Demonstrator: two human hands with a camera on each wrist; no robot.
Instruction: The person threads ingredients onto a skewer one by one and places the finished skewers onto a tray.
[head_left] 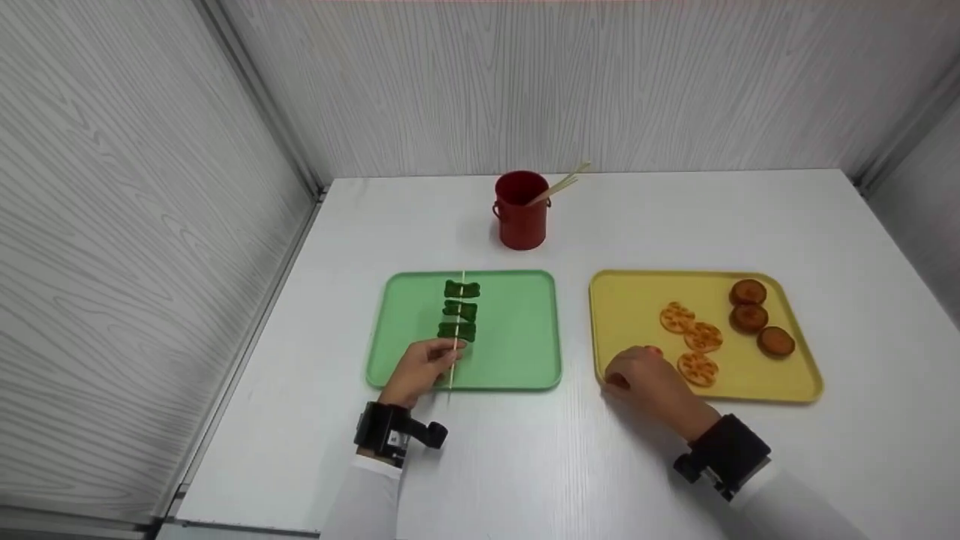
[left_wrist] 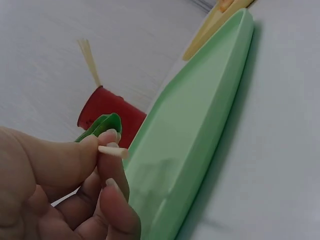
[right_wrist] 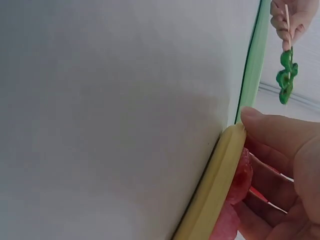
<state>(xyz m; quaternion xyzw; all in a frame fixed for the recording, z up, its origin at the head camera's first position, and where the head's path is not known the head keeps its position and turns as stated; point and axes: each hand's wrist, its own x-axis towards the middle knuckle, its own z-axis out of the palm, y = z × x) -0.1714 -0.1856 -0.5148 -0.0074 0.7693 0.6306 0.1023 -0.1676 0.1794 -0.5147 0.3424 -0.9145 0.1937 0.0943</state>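
Observation:
My left hand [head_left: 424, 367] pinches a thin wooden skewer [head_left: 453, 358] near its lower end, above the green tray [head_left: 517, 330]. Three green pepper pieces [head_left: 459, 310] are threaded along it; in the right wrist view the skewered pepper pieces [right_wrist: 286, 76] show curled edges. Over the near left corner of the yellow tray [head_left: 622, 300] is my right hand [head_left: 649, 382]. Its thumb [right_wrist: 277, 132] lies by the tray's corner, with the fingers bent loosely around red and pink pieces [right_wrist: 241, 175] on the tray. From above, the hand mostly hides these pieces.
Orange lattice-like slices [head_left: 698, 369] and brown round pieces [head_left: 748, 318] lie on the yellow tray. Behind the trays stands a red bucket [head_left: 523, 225] with several skewers [head_left: 562, 184] leaning out. Pale wood-grain panels [head_left: 585, 82] border the white table [head_left: 517, 465].

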